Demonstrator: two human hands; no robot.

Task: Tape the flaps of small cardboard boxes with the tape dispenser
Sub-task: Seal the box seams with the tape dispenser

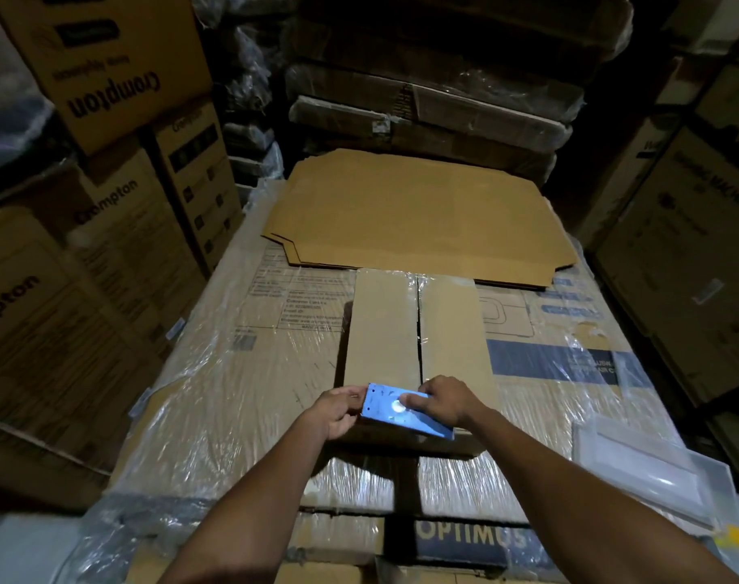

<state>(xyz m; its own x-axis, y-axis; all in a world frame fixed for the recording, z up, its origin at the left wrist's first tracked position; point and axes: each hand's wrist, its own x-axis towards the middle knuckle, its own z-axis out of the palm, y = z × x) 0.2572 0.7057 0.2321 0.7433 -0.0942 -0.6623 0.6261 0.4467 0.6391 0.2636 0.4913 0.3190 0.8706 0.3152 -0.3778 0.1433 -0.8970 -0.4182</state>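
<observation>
Gripping the blue tape dispenser point(405, 410), both hands' grips clamp it atop the closed cardboard box point(418, 330).

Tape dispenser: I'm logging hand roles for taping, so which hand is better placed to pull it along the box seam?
Probably the right hand: its grip covers the blue tape dispenser from above, near the small cardboard box seam. The left hand only pinches its left end.

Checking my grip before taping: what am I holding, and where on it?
Both hands hold the blue flat tape dispenser: left hand pinches its left end, right hand grips its right side.
</observation>
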